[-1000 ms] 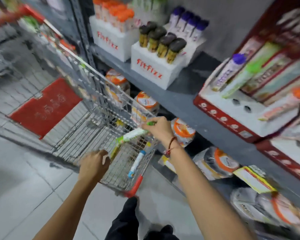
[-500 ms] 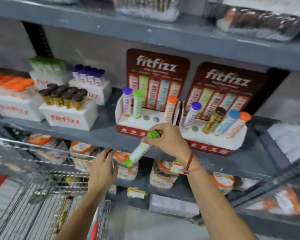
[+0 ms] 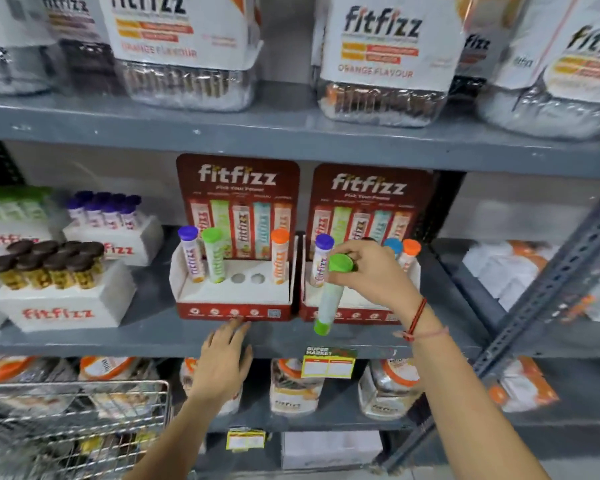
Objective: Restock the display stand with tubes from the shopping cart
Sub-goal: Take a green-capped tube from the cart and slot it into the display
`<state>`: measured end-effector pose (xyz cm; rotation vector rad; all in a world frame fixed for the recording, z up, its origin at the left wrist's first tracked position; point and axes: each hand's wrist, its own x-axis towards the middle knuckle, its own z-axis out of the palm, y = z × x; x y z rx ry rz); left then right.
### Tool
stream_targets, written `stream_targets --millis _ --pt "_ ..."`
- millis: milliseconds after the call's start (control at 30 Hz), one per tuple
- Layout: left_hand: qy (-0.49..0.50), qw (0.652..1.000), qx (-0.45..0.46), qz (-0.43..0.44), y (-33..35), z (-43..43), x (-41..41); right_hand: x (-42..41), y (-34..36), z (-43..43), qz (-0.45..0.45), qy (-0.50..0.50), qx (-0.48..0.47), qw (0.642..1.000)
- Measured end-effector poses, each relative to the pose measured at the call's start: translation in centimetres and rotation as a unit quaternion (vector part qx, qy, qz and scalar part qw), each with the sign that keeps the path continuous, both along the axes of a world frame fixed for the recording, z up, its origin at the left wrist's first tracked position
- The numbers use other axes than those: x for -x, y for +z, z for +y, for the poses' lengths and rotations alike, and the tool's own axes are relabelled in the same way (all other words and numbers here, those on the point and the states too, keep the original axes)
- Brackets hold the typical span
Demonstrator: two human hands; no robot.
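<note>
My right hand (image 3: 371, 275) grips a green-capped tube (image 3: 329, 299) by its top, hanging upright in front of the right red display stand (image 3: 354, 313). That stand holds a purple-capped tube (image 3: 321, 259), plus blue and orange caps behind my hand. The left display stand (image 3: 232, 296) carries purple (image 3: 191, 254), green (image 3: 213, 254) and orange (image 3: 279, 256) tubes, with two bare holes (image 3: 247, 278) between them. My left hand (image 3: 222, 362) is flat, fingers spread, its fingertips at the left stand's front edge. The wire shopping cart (image 3: 73, 424) sits at the lower left.
White boxes of dark-capped (image 3: 49, 268) and purple-capped tubes (image 3: 104, 213) stand left on the same grey shelf (image 3: 153, 332). Large bagged jars fill the shelf above and the one below. A slanted metal upright (image 3: 548, 292) crosses on the right.
The view rose from the cart to the shelf. My right hand carried the green tube up and right to the right stand. My left hand left the cart and reached the left stand's front.
</note>
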<state>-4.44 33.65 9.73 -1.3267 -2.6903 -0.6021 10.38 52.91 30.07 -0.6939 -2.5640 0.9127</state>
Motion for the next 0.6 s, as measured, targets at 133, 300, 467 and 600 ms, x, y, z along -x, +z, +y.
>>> stream_targets --millis 133,300,467,600 --pt "-0.007 1.000 0.021 0.005 -1.0 0.1 -0.2 -0.5 0.6 1.6 -0.010 -0.022 -0.006 1.000" --pt "0.001 1.000 0.016 -0.003 -1.7 0.1 0.0 -0.9 1.7 3.4 -0.075 -0.012 -0.021 0.997" --pt "-0.005 1.000 0.021 -0.008 -1.9 0.0 0.2 -0.7 2.9 4.4 -0.090 -0.030 -0.034 0.995" --pt "-0.012 0.999 0.029 -0.006 -2.3 0.0 0.2 0.1 3.2 4.8 -0.077 -0.057 -0.063 0.993"
